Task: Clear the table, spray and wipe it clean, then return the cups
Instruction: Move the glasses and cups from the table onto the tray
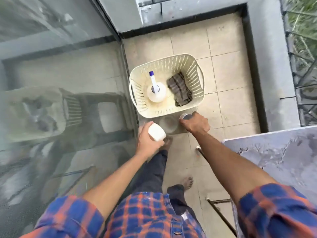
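Note:
My left hand [147, 142] is shut on a white cup [157, 132], held tilted above the floor. My right hand [195, 123] grips a grey metal cup [185, 116] low over a grey floor tile. Between the two hands a third, pale cup [167, 122] stands on that tile. Just beyond them sits a cream plastic basket [188, 62] holding a spray bottle [156, 90] with a blue nozzle and a folded dark striped cloth [180, 89]. The grey stained table [277, 162] is at the right, its top bare.
A glass wall [60, 83] runs along the left and reflects a chair and the basket. The tiled floor [228, 69] is bounded by a dark kerb and a railing at the right. My bare feet [187, 182] and the table's legs are below.

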### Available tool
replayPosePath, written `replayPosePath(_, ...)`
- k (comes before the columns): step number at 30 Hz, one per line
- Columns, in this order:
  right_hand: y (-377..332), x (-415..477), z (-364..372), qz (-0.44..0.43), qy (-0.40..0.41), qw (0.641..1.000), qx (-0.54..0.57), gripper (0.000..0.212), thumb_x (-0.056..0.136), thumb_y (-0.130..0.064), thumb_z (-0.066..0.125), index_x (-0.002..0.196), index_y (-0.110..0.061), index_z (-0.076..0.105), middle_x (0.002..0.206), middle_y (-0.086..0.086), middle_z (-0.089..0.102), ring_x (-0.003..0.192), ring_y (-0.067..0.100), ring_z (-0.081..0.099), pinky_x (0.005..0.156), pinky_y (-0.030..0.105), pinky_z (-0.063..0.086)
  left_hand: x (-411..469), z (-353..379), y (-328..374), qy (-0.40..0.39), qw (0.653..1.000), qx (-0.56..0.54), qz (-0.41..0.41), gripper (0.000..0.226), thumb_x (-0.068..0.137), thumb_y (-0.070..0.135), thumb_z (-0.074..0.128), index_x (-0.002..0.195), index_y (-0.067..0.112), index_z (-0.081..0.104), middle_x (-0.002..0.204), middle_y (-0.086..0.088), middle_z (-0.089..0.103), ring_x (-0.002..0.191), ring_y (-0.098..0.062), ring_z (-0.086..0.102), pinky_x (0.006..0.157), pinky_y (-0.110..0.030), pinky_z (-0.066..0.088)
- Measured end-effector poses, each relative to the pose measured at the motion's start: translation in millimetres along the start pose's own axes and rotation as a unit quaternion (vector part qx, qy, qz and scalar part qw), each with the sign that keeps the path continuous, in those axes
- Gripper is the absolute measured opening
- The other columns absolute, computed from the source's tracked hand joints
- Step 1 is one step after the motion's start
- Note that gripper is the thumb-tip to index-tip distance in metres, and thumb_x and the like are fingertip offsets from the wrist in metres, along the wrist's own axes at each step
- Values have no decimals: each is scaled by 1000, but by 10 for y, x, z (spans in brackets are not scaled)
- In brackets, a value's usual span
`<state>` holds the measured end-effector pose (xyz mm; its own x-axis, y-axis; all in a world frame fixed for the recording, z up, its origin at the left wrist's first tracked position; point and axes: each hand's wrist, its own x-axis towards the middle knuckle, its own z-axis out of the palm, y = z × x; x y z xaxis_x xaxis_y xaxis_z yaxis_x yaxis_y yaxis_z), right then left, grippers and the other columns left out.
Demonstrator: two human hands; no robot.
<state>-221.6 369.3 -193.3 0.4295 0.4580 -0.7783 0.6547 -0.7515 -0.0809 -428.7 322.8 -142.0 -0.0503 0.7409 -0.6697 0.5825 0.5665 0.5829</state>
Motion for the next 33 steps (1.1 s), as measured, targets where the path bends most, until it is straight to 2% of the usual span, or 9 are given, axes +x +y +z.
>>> replayPosePath(4,-90,60,70,-6,12,1000,-25,73,80,-67,61,133,-17,53,128,14,63,126,36,52,96,43,48,39,82,37,40,999,16,10,84,58,38,85,135,27,53,124,7,53,124,-20,45,102,-37,41)
replayPosePath(11,-101,100,14,-42,4,998,-36,81,79,-76,56,135,-18,52,128,13,64,121,37,58,93,43,48,100,238,47,73,997,11,10,79,62,24,90,129,24,47,116,11,50,124,-21,45,99,-37,42)
replayPosePath(17,-9,-22,-132,-28,15,998,52,63,83,-58,60,134,-21,54,130,11,64,120,34,59,94,41,46,202,451,61,89,996,-18,16,93,65,23,91,141,19,36,142,1,48,127,-21,49,100,-30,39)
replayPosePath(22,197,-142,-172,-13,6,990,142,59,84,-57,61,133,-23,59,132,8,65,122,31,59,96,38,46,226,687,93,109,993,-37,20,93,68,18,89,142,19,33,147,-1,46,131,-27,48,109,-43,40)
replayPosePath(25,288,-195,-113,-3,-2,986,165,51,83,-53,61,126,-26,64,126,5,69,118,30,61,92,35,46,236,794,131,140,989,-36,20,90,68,21,90,139,19,35,141,-2,50,125,-29,50,103,-41,42)
replayPosePath(28,330,-256,-27,-11,-7,985,170,40,84,-50,61,116,-27,68,119,3,71,113,29,63,85,34,46,263,840,177,178,983,-12,34,82,68,21,90,133,14,42,134,-6,53,123,-31,47,97,-33,36)
replayPosePath(33,346,-307,103,-8,-5,981,193,31,83,-51,64,103,-29,71,107,-1,73,105,26,65,80,32,45,250,856,181,194,980,31,40,78,64,18,93,126,10,46,129,-10,55,126,-32,47,100,-41,38)
